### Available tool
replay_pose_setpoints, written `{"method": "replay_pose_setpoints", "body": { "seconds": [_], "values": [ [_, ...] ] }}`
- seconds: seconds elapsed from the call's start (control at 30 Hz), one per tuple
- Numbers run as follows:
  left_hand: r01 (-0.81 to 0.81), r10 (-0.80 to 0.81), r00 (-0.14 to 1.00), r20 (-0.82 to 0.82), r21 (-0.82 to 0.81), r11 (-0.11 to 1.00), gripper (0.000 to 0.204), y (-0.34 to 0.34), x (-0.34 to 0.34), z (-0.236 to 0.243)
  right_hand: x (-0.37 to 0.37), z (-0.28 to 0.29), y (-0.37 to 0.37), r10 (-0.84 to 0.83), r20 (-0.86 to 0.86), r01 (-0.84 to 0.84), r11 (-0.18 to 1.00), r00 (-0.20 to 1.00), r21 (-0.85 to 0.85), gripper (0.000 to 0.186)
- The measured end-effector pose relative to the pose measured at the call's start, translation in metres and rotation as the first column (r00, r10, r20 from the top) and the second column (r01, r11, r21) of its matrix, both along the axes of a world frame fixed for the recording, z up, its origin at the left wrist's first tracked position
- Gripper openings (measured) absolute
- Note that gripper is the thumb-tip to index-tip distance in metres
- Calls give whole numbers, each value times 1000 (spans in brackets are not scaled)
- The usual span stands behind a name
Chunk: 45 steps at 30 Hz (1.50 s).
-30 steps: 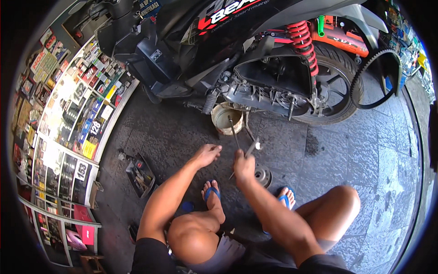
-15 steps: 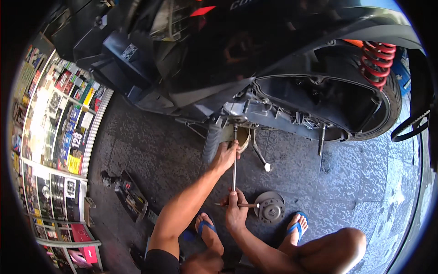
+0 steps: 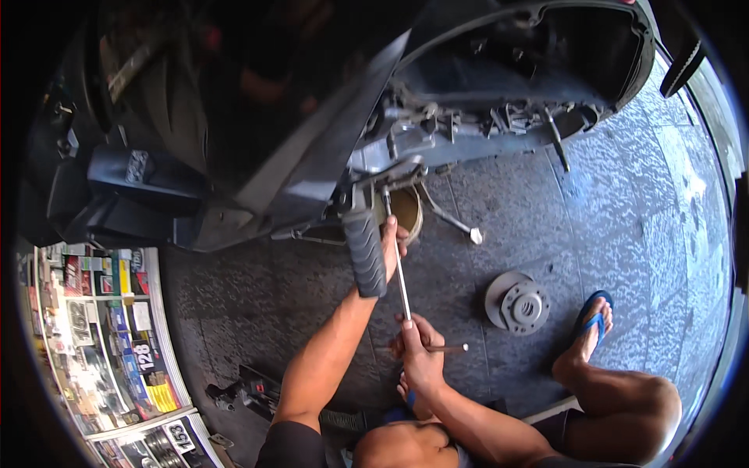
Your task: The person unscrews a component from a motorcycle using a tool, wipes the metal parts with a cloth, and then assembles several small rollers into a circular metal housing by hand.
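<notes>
My left hand [image 3: 390, 253] is wrapped round the upper shaft of a long silver T-handle wrench [image 3: 402, 288], whose top reaches the underside of the black scooter [image 3: 491, 136]; the rubber footrest [image 3: 367, 257] hides part of that hand. Lower down, my right hand [image 3: 421, 359] grips the wrench's crossbar end, with the bar sticking out to the right. Behind the wrench top sits a dirty pale bucket [image 3: 412, 214], beside the scooter's stand [image 3: 452, 218].
Stacked round metal parts [image 3: 524, 306] lie on the tiled floor [image 3: 608, 203] to the right, near my foot in a blue sandal [image 3: 593, 327]. A black tray with tools [image 3: 257, 390] is at lower left, beside a glass display cabinet [image 3: 105, 327]. A belt [image 3: 683, 66] hangs upper right.
My left hand has moved up onto the wrench, which now reaches the scooter's underside rather than standing out over the bucket. The view has shifted closer under the scooter.
</notes>
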<state>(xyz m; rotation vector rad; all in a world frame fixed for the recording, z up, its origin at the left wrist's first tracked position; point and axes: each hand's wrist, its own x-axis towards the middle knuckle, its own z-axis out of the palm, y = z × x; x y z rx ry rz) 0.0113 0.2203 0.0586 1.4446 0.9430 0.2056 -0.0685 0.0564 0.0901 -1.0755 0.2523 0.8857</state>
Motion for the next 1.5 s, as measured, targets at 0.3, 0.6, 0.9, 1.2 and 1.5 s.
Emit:
{"method": "replay_pose_setpoints", "body": {
  "seconds": [0.3,0.6,0.9,1.2,1.5],
  "values": [
    [561,-575,815,70,-346,752,38,31,-98,-23,-5,-10,13,-82,-18,82,996,996,41,31],
    [939,-742,340,-578,164,302,24,-37,-118,30,2,-18,-2,33,111,-24,996,993,-87,44],
    [784,-647,612,-455,455,422,17,-50,-125,9,40,-2,-29,-323,-173,365,768,930,527,43],
    [808,-670,583,-459,414,419,26,-51,-120,8,61,-7,-35,-334,-356,481,713,873,510,67],
    [802,-713,575,-401,448,396,27,-51,-117,4,92,-30,-65,-340,-167,369,701,925,610,79]
  ]
}}
